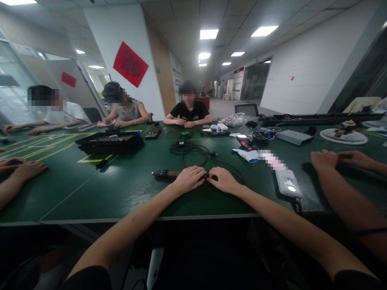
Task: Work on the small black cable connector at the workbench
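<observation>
Two bare hands of ours meet near the front edge of the green table [127, 193]: our left hand [191, 177] is closed over the rear part of a dark power screwdriver [163, 173], and our right hand [223, 179] sits beside it w/ curled fingers, at a small dark part [207, 176] b/w the fingertips of both. We cannot tell if the right fingers pinch this part or only touch it, b/c the knuckles hide it. The screwdriver lies sideways, its tip pointing to our left; prob. we hold it so in order that its rear end faces the right hand while the left one keeps the body steady. Both forearms seem to rest on the table edge, prob. for support. Just beyond our hands lies a loosely coiled cable [193, 155] w/ its black plug [213, 153]; one length curves down behind the right hand, so it could catch there, but we can't see where it ends. Farther to the left is a black tray [110, 141], well apart; to the right, a white device [287, 183] w/ a bright spot, and past it a co-worker's hands [325, 160], which limit the room on that side. Across the table, three people sit, incl. one directly opposite.
</observation>
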### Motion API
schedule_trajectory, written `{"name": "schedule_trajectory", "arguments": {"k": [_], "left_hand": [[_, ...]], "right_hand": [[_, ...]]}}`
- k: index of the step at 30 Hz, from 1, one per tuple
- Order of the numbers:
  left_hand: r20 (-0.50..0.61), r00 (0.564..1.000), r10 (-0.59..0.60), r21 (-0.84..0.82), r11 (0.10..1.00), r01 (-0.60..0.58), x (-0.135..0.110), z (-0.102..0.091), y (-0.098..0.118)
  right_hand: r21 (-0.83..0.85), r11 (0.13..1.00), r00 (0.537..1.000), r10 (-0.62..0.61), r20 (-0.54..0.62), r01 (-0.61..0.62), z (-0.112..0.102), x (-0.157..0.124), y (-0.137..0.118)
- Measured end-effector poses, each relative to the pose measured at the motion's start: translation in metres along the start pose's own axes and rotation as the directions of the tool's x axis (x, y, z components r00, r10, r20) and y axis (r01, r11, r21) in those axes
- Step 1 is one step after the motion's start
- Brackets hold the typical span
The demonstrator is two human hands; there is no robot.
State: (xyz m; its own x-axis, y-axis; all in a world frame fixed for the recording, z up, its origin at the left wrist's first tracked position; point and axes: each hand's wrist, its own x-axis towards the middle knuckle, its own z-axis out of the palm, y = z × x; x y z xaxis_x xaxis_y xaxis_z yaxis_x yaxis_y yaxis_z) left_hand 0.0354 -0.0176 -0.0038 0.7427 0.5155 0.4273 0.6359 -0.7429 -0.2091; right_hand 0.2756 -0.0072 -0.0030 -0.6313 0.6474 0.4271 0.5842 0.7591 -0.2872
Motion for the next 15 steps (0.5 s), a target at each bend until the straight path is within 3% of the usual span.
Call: {"name": "schedule_trajectory", "arguments": {"k": [10, 15], "left_hand": [[0.040, 0.998, 0.049, 0.156, 0.986, -0.055, 0.0015, 0.0066, -0.0007], [0.040, 0.989, 0.141, 0.047, 0.989, -0.143, 0.0030, -0.0013, 0.0026]], "right_hand": [[-0.017, 1.000, 1.000, -0.007, 0.020, 0.007, -0.0002, -0.0006, -0.0004], [-0.069, 0.997, 0.999, 0.032, 0.017, -0.030, 0.0030, -0.0007, -0.0010]]}}
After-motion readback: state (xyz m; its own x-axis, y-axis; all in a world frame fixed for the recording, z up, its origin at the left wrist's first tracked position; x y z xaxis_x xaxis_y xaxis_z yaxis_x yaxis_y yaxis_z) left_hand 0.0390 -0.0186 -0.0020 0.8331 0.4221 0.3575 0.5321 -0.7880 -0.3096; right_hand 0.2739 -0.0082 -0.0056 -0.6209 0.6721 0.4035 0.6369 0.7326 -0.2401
